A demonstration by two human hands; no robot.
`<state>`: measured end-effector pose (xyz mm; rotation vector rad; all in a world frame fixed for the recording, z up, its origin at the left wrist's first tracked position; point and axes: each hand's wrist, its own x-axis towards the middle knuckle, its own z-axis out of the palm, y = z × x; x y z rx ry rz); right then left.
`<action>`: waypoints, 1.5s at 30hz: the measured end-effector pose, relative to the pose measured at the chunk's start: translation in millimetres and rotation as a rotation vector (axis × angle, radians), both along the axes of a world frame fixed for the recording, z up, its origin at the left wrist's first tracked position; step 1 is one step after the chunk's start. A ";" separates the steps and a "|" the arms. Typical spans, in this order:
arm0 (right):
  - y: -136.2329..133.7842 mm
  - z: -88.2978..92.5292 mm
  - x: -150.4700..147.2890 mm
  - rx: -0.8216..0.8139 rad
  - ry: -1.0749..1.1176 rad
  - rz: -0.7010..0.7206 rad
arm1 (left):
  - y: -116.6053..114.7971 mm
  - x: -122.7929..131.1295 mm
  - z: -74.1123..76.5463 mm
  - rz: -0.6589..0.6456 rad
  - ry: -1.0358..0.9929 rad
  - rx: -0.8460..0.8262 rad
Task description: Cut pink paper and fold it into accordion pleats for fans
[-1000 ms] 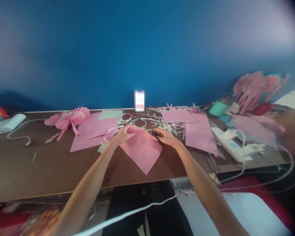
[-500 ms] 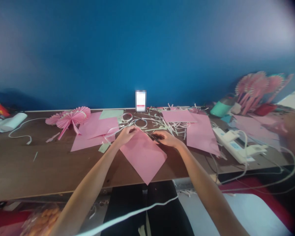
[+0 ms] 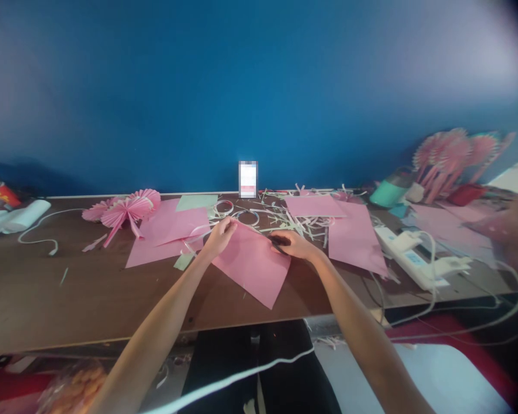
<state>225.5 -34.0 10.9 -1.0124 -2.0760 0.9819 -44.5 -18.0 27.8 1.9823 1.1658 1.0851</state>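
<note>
Toward the far left of the brown wooden tabletop (image 3: 69, 287), a cluster of pleated pink paper fans (image 3: 123, 208) lies near the back edge, with flat pink sheets (image 3: 168, 230) just beside it. At the middle, close to the front edge, a square pink paper sheet (image 3: 256, 267) lies turned like a diamond, its near corner almost at the front edge. The left hand (image 3: 220, 236) pinches the sheet's far corner between curled fingers. The right hand (image 3: 294, 244) rests on the sheet's right corner, closed around a small dark tool (image 3: 280, 241) I cannot make out. Behind the hands lie pale paper shreds (image 3: 285, 218). Further right another pink sheet (image 3: 356, 236) lies flat, then a white power strip (image 3: 414, 259) with cables.
</note>
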 end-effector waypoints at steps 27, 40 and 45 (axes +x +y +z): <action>-0.1 -0.9 3.8 -0.091 -0.050 0.002 | -5.1 2.3 2.3 -0.027 -0.099 -0.042; -5.2 4.5 -0.3 -0.145 -0.001 0.020 | -0.1 -0.1 -4.3 -0.030 -0.109 -0.065; -3.7 -2.2 -4.3 -0.116 0.000 0.009 | 1.3 2.6 -6.4 -0.092 -0.061 -0.070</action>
